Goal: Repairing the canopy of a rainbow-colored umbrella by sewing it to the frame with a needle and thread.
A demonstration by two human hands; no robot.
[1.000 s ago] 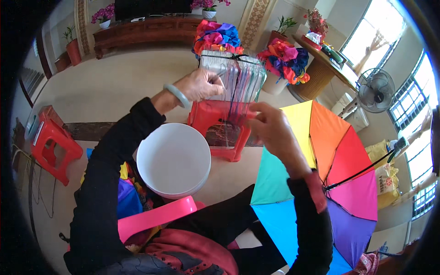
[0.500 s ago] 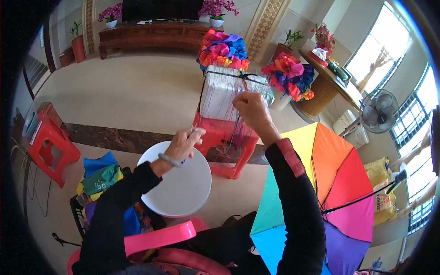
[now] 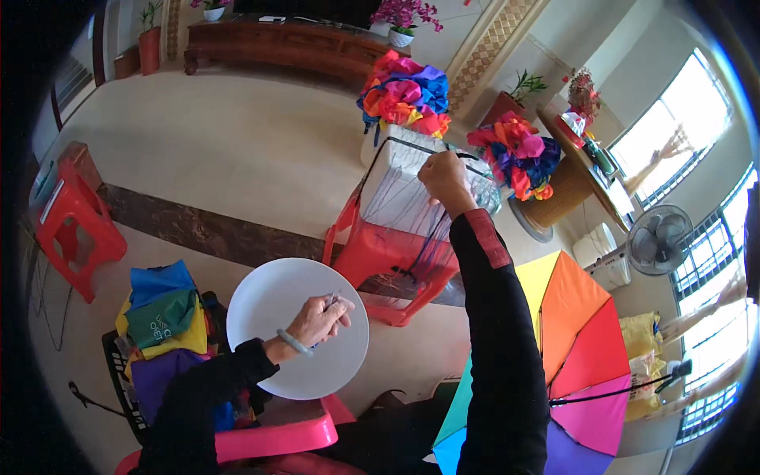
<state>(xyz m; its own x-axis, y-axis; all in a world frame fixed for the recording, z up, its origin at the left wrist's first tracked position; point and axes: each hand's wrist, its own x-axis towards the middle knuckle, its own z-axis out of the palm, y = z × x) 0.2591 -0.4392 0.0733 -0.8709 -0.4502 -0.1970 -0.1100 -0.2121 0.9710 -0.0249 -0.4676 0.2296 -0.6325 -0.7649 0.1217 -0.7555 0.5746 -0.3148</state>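
My right hand (image 3: 446, 178) is a closed fist in front of a white box (image 3: 396, 170) draped with many thin threads (image 3: 404, 198) and crossed by a black band. Whatever its fingers pinch is too fine to make out. Over a round white tabletop (image 3: 277, 360), my left hand (image 3: 321, 321) has its fingers curled around something small that I cannot name. A grey band (image 3: 294, 342) circles that wrist. Beside my right forearm, a rainbow-coloured umbrella (image 3: 582, 356) stands opened, its ribs showing and its black shaft pointing right.
A red plastic stool (image 3: 388, 253) carries the box. Bunches of colourful folded fabric (image 3: 408, 95) stand behind it. At left are a crate of coloured cloth (image 3: 170, 317) and another red stool (image 3: 79, 229). A fan (image 3: 659, 237) stands at right; a pink armrest (image 3: 277, 435) lies close below.
My left hand has moved lower, over the white tabletop, and its fingers are more curled. My right fist stays raised by the box. The whole view has shifted slightly.
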